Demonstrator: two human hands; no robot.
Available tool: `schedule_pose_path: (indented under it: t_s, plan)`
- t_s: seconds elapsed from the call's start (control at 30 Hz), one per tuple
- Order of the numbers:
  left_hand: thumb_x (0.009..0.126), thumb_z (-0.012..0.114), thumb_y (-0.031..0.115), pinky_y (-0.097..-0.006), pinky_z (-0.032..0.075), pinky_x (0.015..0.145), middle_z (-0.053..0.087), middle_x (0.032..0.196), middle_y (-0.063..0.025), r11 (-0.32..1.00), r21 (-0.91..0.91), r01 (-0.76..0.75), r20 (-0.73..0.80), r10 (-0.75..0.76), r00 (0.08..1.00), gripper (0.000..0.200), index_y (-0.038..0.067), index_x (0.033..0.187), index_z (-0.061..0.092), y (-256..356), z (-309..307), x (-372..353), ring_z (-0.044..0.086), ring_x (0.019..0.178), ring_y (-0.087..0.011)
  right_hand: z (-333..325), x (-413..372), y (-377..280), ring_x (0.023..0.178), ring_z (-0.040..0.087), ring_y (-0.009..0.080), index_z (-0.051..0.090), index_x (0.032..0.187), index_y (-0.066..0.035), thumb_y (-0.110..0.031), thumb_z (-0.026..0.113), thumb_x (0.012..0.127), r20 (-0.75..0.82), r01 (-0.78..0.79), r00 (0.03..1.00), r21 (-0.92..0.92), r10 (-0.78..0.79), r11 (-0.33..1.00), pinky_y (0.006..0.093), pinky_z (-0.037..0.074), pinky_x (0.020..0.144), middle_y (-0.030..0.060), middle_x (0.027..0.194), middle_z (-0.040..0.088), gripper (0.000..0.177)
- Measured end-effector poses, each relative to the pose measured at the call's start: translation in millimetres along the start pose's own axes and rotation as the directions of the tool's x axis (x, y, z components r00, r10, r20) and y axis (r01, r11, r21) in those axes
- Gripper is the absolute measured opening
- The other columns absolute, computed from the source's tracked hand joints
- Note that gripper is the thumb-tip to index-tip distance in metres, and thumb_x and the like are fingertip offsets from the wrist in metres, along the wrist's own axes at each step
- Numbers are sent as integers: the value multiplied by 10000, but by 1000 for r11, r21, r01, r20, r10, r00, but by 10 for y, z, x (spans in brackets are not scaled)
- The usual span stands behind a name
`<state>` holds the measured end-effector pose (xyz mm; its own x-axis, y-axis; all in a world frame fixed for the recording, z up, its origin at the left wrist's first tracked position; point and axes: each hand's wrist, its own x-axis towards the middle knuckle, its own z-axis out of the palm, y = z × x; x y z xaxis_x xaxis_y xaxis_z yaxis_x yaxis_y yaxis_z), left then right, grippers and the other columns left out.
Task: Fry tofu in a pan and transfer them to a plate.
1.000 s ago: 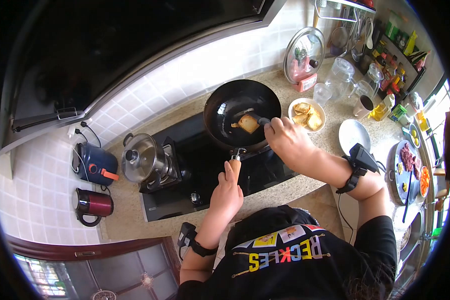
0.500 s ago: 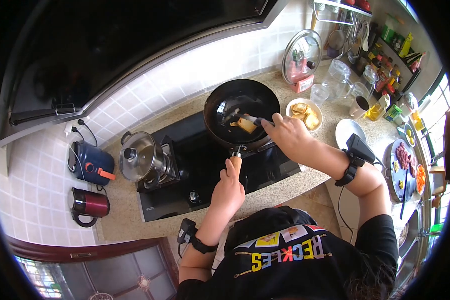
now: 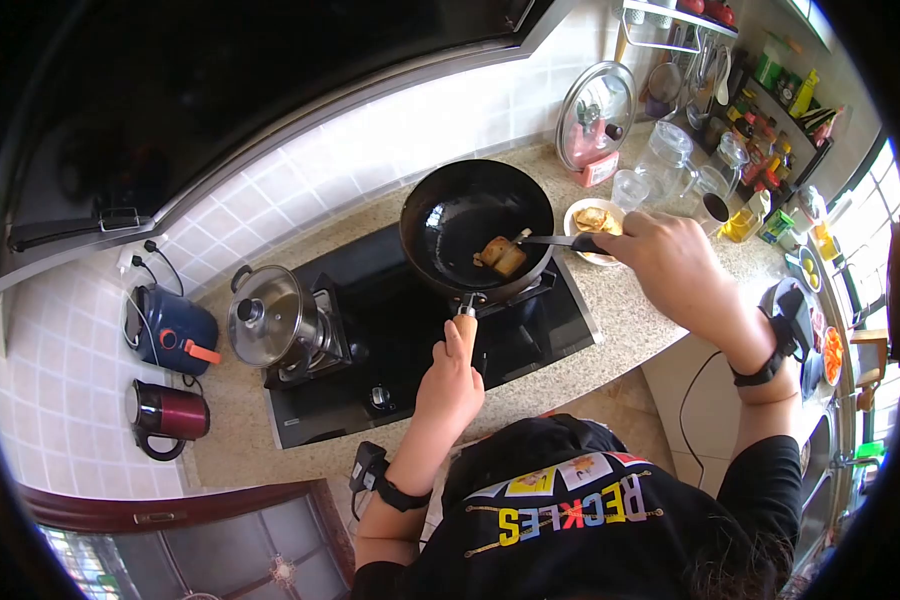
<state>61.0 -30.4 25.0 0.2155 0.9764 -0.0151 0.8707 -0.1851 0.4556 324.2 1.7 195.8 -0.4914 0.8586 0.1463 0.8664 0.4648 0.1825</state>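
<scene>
My left hand (image 3: pixel 448 385) is closed round the wooden handle (image 3: pixel 466 326) of a black wok (image 3: pixel 448 205) on the stove. Above the counter to the right, my right hand (image 3: pixel 670 270) grips a spatula (image 3: pixel 582 243) by its black handle. Its thin blade reaches left over the wok's rim, with the tip right at the browned fried pieces (image 3: pixel 505 258), which look like tofu or egg, in the lower part of the wok. Just beyond the right hand, a white plate (image 3: pixel 570 216) carries more browned pieces (image 3: pixel 595 220), partly covered by that hand.
A lidded steel pot (image 3: pixel 270 318) sits on the left burner of the black stove (image 3: pixel 390 345). A blue appliance (image 3: pixel 175 325) and red kettle (image 3: pixel 170 410) stand further left. Behind the plate are a glass lid (image 3: pixel 595 115), jugs (image 3: pixel 665 160) and an oil bottle (image 3: pixel 745 218).
My right hand has moved right with the spatula, drawing its blade from the wok's middle to its right rim. The fried pieces lie slightly turned. My left hand keeps the wok handle.
</scene>
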Motion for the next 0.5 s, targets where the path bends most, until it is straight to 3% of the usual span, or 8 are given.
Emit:
schedule_pose_path:
  t_s: [0.03, 0.07, 0.17, 0.23, 0.33, 0.43, 0.5]
  plan:
    - [796, 581, 72, -395, 571, 668, 499, 1058, -276, 1000, -1, -2, -5, 2, 1000, 732, -94, 1384, 177, -7, 4, 1, 643, 802, -388, -56, -36, 15, 726, 606, 257, 647, 1101, -112, 4, 540, 753, 5, -5, 1000, -3, 5, 1000, 366, 485, 636, 85, 782, 563, 382]
    - [796, 581, 72, -395, 571, 668, 499, 1058, -276, 1000, -2, -3, -3, 3, 1000, 732, -94, 1384, 177, -13, 0, 3, 643, 802, -388, -89, -54, 40, 799, 625, 258, 618, 1002, -77, -16, 562, 755, 40, 29, 999, -27, -28, 999, 360, 514, 653, 99, 836, 581, 260]
    - [796, 580, 75, -402, 570, 672, 499, 1062, -277, 1000, 4, 5, 10, -6, 1000, 733, -90, 1386, 178, -25, 3, 9, 641, 808, -391, 15, -77, 1, 703, 605, 261, 648, 1087, -100, -7, 550, 742, 84, 20, 996, -30, -18, 999, 372, 484, 607, 84, 762, 563, 370]
    - [795, 580, 77, -408, 567, 681, 498, 1070, -277, 1000, 14, -16, -21, 16, 1000, 736, -87, 1388, 177, -51, 25, 8, 637, 814, -395, 170, 15, -41, 717, 614, 272, 637, 1103, -91, -16, 549, 756, 119, 32, 992, 1, -31, 1000, 386, 497, 625, 103, 774, 570, 366]
    - [793, 579, 78, -415, 562, 690, 497, 1078, -278, 1000, 5, -26, -18, 26, 1000, 739, -79, 1392, 176, -66, 10, 3, 630, 825, -402, 517, 145, -72, 774, 626, 312, 610, 1143, -68, 5, 517, 762, 64, -22, 998, 155, 13, 988, 405, 511, 683, 148, 844, 595, 399]
    - [791, 578, 79, -421, 557, 702, 497, 1081, -278, 1000, -1, -22, -13, 22, 1000, 743, -67, 1398, 174, -86, 6, 15, 625, 837, -406, 420, 210, -70, 776, 655, 283, 595, 1033, 7, -1, 589, 726, -17, -49, 999, 104, 51, 993, 361, 530, 632, 148, 815, 615, 308]
    - [783, 579, 76, -442, 537, 723, 497, 1076, -284, 999, -28, -21, -11, 20, 1000, 749, -64, 1398, 175, -103, 9, 9, 604, 860, -423, 456, 291, -28, 782, 657, 291, 576, 1065, 18, 11, 593, 721, -33, -52, 998, 121, 56, 991, 365, 534, 635, 161, 852, 612, 344]
